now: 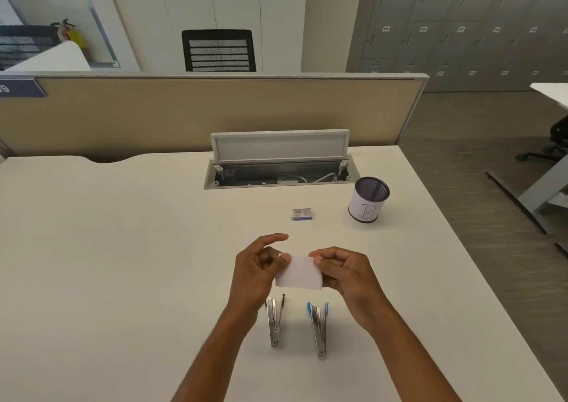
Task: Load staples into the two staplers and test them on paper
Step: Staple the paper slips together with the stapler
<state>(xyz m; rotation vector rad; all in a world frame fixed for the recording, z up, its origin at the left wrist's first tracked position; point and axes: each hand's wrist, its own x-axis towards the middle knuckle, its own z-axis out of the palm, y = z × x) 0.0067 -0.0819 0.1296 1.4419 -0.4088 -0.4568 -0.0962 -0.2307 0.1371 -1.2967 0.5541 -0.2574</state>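
Left hand (261, 266) and right hand (341, 271) pinch paper (299, 274) taut above desk (123, 248), likely readying test; two staplers (275, 320) lie splayed open beneath, staple box (302, 214) beyond.

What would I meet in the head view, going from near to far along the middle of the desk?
Dark-tipped stapler and blue-tipped stapler side by side, white paper, staple box, open cable hatch, beige partition, black chair.
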